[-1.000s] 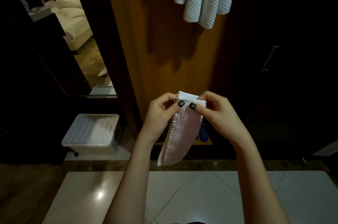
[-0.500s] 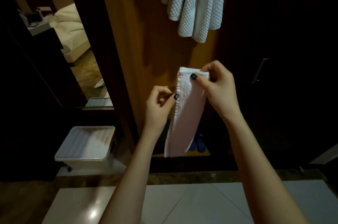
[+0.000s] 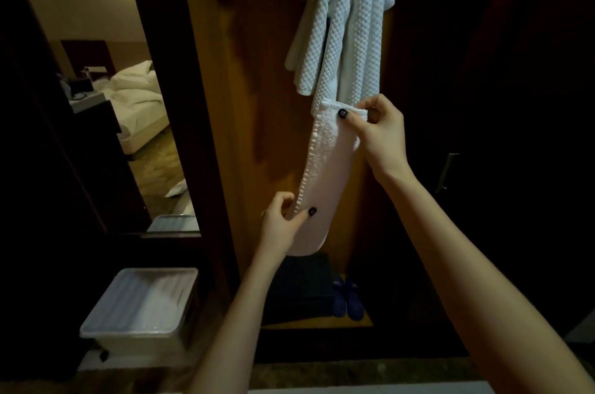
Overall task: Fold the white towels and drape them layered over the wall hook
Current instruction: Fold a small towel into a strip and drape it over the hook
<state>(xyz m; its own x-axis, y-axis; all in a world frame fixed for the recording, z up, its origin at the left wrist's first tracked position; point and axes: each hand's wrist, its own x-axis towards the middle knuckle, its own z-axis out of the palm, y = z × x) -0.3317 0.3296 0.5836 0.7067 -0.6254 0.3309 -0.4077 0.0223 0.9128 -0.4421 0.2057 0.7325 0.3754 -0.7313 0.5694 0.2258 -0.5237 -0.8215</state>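
Observation:
A small white towel (image 3: 325, 168), folded into a long narrow strip, hangs in front of the wooden wall panel (image 3: 257, 71). My right hand (image 3: 376, 129) pinches its top end, just below the towels on the wall. My left hand (image 3: 283, 223) pinches the strip near its lower end, thumb on the front. Several white waffle-textured towels (image 3: 341, 23) hang bunched from the top of the panel; the hook itself is hidden under them.
A white plastic bin (image 3: 141, 310) stands on the floor at lower left. A doorway on the left opens to a bed (image 3: 138, 97). Blue slippers (image 3: 349, 300) and a dark folded cloth (image 3: 299, 287) lie at the panel's foot. A dark door with a metal handle (image 3: 447, 171) is on the right.
My right hand has raised the towel's top end up to the hanging towels. My left hand has slid down the strip to its lower end. My view has tilted upward.

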